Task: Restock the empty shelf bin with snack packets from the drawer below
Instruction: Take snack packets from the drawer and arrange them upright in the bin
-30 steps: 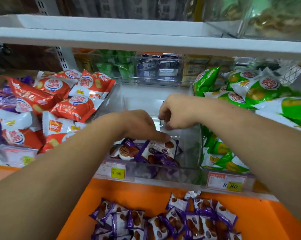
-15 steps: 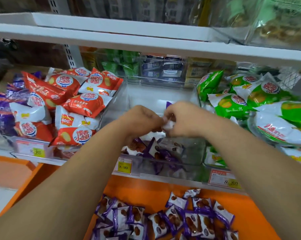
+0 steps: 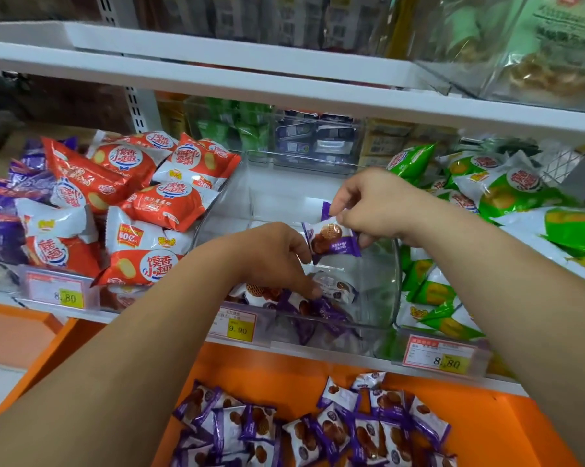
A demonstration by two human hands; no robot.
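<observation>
A clear plastic shelf bin stands in the middle of the shelf, with a few purple-and-white snack packets lying at its front. My right hand pinches one purple snack packet by its top edge and holds it above the bin. My left hand reaches down into the bin's front, its fingertips touching the packets there. Below, the orange drawer holds several more of the same purple packets.
Red snack bags fill the bin on the left and green ones the bin on the right. Price tags run along the shelf's front rail. A white shelf board hangs close above.
My right hand has lifted a purple packet up and away to the right. My left hand has gone back down to the packets at the bin's front.
</observation>
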